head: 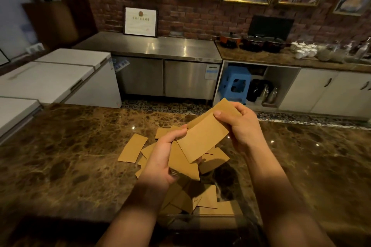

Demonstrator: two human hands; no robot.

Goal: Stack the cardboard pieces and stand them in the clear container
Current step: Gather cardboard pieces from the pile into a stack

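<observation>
A tan rectangular cardboard piece (pixel 202 140) is held above the marble counter (pixel 66 158). My right hand (pixel 241 126) grips its far end and my left hand (pixel 162 158) pinches its near left edge. Another cardboard piece (pixel 184 164) sits under my left fingers; whether that hand holds it is unclear. Several loose cardboard pieces (pixel 132 147) lie scattered on the counter beneath my hands. The clear container (pixel 206 220) stands at the counter's near edge between my forearms, with several cardboard pieces (pixel 208 198) seen through it.
Past the counter there is a tiled floor, white chest freezers (pixel 60 78) at the left, a steel cabinet (pixel 166 62) ahead, and a blue stool (pixel 235 84) under the side counter with pots and cups at the right.
</observation>
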